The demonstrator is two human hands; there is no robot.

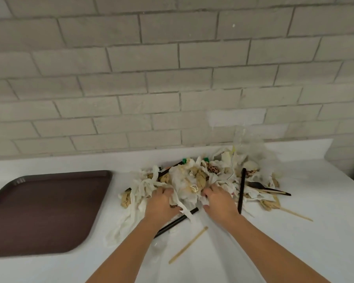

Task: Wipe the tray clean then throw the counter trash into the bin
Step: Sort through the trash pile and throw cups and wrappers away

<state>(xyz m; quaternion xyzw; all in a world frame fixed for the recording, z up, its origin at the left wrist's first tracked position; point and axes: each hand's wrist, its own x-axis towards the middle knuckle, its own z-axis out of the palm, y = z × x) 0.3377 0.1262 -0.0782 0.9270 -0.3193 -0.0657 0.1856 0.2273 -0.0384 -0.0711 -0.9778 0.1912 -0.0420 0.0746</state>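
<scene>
Brown tray [45, 211] lies flat on the white counter [294, 242], at 9 o'clock from the mess and well apart from it. Its surface looks bare.

Trash pile [184, 180] sits mid-counter near the brick wall: crumpled napkins, stained paper, sticks.

Left hand [161, 203] is at the pile's 7 o'clock, fingers curled into the paper strips, thumb hooked round one. A black straw [176, 221] lies under that wrist, and a loose wooden stirrer [189, 245] lies at 6 o'clock, apart from the pile.

Right hand [219, 201] is at 5 o'clock, fingers dug in and curled on a napkin wad. Both hands have paper in their grasp; I can't tell if anything is lifted.

A second straw [242, 190] lies just beside the right hand, a black fork [255, 184] at 3 o'clock, and clear plastic [251, 148] at 1 o'clock. Bin not in view.

Handling guess: the pile is light, soft and squashable but loose, so bits will likely shed. Best to scoop from both flanks and press inward. The stiff straws and sticks will likely slip out and need their own pick-up.
</scene>
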